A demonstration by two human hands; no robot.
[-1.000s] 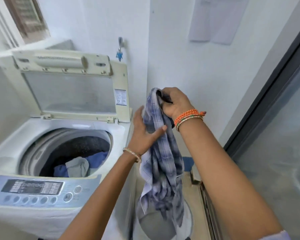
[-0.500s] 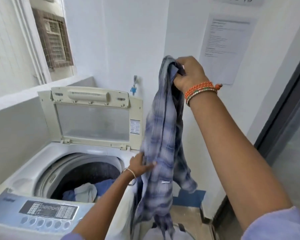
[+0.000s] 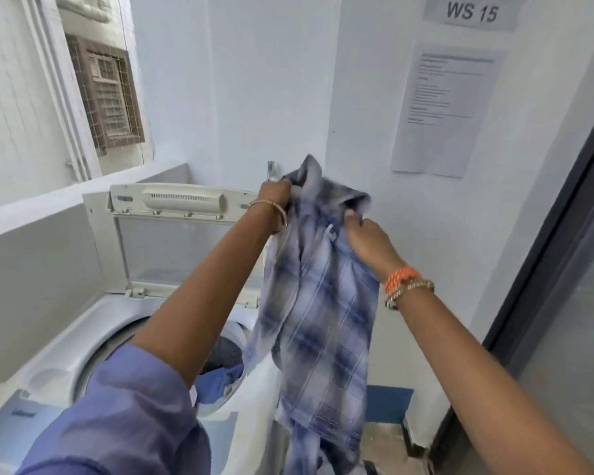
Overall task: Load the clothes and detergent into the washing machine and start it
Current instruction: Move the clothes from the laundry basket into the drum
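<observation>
I hold a blue and white plaid shirt (image 3: 323,320) up in front of me with both hands. My left hand (image 3: 275,195) grips its top edge on the left and my right hand (image 3: 366,234) grips the top on the right. The shirt hangs down over the right rim of the white top-loading washing machine (image 3: 66,341). The machine's lid (image 3: 172,207) stands open against the wall. Blue clothes (image 3: 220,382) lie in the drum, partly hidden by my left arm. No detergent is in view.
A white wall with a paper notice (image 3: 446,108) and a "WS 15" sign (image 3: 470,12) is straight ahead. A dark-framed glass door (image 3: 563,269) stands at the right. A window (image 3: 103,90) and ledge are at the left. A tap (image 3: 271,168) sits behind the lid.
My left hand has risen from the shirt's middle to grip its top edge. My right hand has come lower, and the shirt is now spread between both hands.
</observation>
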